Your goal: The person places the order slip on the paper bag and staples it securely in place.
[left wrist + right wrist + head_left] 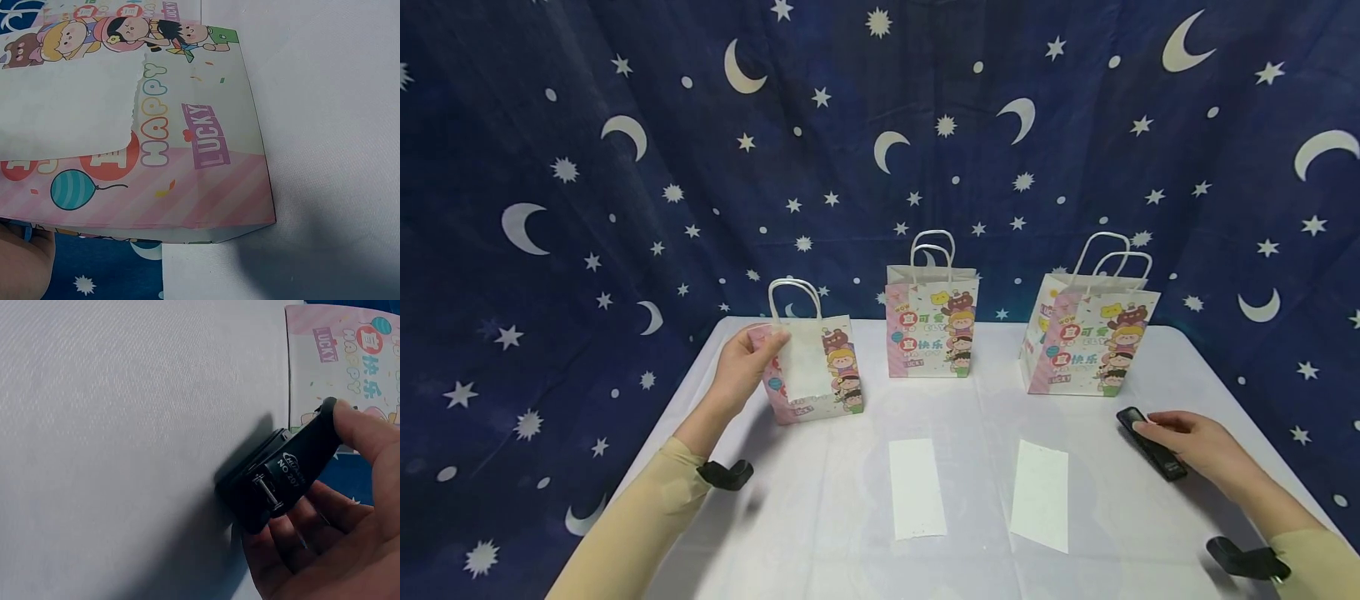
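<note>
Right hand (1198, 446) curled round black stapler (1152, 432), long axis pointing toward left bag (814, 371). Left hand (747, 363) pinches white slip (802, 360) against that bag, well left of stapler.

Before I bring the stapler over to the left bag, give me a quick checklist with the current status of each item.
1. Right hand grips the stapler: ok.
2. Left hand holds the paper slip against the left bag: ok.
3. Bag upright on the table: ok.
4. Slip square with the bag top: cannot tell.
5. Stapler loaded: cannot tell.
6. Two spare slips lie flat: ok.
</note>
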A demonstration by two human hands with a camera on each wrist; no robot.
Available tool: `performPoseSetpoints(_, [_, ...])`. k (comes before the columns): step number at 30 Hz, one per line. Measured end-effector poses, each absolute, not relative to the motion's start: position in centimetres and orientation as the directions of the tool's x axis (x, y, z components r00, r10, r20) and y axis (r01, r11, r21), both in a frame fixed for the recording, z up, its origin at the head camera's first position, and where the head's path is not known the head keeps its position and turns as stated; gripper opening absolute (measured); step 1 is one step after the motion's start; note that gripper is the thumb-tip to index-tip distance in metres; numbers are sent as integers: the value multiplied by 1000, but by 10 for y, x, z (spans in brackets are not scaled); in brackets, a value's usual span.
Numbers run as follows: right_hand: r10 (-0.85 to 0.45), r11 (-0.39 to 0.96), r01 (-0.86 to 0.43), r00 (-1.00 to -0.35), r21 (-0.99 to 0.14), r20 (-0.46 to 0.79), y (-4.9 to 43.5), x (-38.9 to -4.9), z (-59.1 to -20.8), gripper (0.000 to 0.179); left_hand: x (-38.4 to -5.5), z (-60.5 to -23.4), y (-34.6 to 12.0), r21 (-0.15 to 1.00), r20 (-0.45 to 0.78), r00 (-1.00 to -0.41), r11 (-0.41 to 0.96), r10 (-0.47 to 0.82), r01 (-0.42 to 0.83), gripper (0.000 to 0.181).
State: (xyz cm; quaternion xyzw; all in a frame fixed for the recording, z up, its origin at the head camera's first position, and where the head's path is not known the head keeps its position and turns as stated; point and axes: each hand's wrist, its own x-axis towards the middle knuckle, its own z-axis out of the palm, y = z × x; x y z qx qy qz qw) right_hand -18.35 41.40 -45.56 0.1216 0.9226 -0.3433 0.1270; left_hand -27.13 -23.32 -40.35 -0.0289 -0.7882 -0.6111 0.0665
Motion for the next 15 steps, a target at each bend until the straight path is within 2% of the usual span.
performPoseSetpoints(4, [112, 774, 278, -944, -569, -309, 407, -186, -456, 97, -272, -404, -233, 960, 141, -989, 251, -40, 127, 53])
performPoseSetpoints(10, [113, 799, 279, -940, -533, -323, 400, -189, -458, 105, -273, -402, -232, 959, 134, -990, 257, -37, 120, 53])
performPoseSetpoints(15, [108, 751, 311, -928, -582, -358, 395, -189, -454, 110, -271, -402, -232, 961, 122, -992, 255, -39, 108, 54])
